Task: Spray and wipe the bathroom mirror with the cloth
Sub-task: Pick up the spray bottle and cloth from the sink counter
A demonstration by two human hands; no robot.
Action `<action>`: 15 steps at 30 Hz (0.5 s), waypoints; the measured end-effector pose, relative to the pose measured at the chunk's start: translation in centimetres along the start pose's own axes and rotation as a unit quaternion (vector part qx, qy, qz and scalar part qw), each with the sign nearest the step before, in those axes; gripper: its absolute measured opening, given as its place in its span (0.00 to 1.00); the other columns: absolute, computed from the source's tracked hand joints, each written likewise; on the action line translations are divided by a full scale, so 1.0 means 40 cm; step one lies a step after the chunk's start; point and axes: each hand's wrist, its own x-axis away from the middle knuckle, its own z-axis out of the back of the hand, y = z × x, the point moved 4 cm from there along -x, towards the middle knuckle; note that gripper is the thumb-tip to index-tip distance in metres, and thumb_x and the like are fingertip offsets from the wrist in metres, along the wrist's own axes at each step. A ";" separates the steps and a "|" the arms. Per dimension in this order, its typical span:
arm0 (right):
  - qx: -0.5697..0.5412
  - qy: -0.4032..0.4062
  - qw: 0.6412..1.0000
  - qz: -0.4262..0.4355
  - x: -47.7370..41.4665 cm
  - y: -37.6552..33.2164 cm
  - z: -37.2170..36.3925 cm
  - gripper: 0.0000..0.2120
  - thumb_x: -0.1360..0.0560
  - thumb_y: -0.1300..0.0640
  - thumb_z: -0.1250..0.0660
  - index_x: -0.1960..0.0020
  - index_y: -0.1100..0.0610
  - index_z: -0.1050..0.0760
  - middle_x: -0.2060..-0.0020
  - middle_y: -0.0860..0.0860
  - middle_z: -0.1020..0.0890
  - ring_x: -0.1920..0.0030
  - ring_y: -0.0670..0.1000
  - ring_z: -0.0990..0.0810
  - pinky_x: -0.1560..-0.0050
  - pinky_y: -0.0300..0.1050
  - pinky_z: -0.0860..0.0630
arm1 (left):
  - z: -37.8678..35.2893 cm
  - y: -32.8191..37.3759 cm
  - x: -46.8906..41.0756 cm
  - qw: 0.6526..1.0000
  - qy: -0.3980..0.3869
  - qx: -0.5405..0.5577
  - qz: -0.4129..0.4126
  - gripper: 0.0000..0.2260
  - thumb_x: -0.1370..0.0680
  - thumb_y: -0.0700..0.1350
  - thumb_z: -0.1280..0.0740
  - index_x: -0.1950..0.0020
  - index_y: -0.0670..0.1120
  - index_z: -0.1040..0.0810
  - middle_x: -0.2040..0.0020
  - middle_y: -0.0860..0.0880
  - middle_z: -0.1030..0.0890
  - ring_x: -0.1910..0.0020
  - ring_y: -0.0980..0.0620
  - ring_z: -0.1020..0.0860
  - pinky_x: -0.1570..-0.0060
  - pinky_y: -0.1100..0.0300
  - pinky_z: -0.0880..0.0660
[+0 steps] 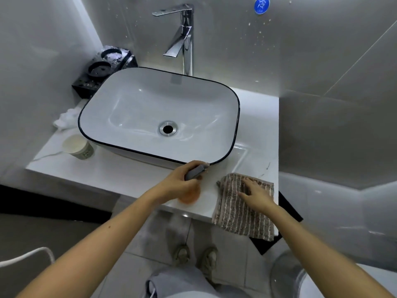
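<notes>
Left hand [178,181] grip closed around spray bottle [194,172]; right hand [256,193] flat, fingers open, on cloth [240,216].

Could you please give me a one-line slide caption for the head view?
Left hand grips the orange spray bottle while right hand rests on the striped cloth beside the sink.

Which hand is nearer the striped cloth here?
Right. The right hand lies flat on the striped cloth at the counter's edge. The left hand is off to its left, gripping a spray bottle.
</notes>
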 end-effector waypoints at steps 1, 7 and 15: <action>0.002 -0.002 1.000 -0.001 -0.003 0.004 -0.004 0.28 0.21 0.50 0.41 0.25 0.54 0.47 0.25 0.51 0.46 0.26 0.53 0.47 0.28 0.51 0.47 | -0.014 0.003 0.002 0.999 0.012 0.031 -0.003 0.19 0.26 0.33 0.39 0.41 0.53 0.25 0.43 0.47 0.22 0.52 0.58 0.23 0.52 0.70 0.28; 0.000 0.007 1.000 -0.001 -0.015 0.014 -0.012 0.28 0.22 0.51 0.40 0.25 0.53 0.47 0.25 0.51 0.45 0.26 0.53 0.46 0.27 0.53 0.46 | -0.101 0.001 0.016 0.990 0.038 0.136 -0.004 0.17 0.23 0.35 0.40 0.45 0.58 0.28 0.46 0.42 0.26 0.53 0.49 0.29 0.61 0.72 0.29; 0.010 0.074 0.997 0.017 -0.025 0.031 -0.018 0.32 0.24 0.54 0.36 0.25 0.52 0.47 0.25 0.49 0.45 0.27 0.52 0.46 0.28 0.52 0.45 | -0.125 -0.049 0.028 0.995 -0.067 -0.062 -0.034 0.44 0.39 0.57 0.23 0.31 0.69 0.46 0.32 0.52 0.32 0.39 0.55 0.28 0.36 0.52 0.28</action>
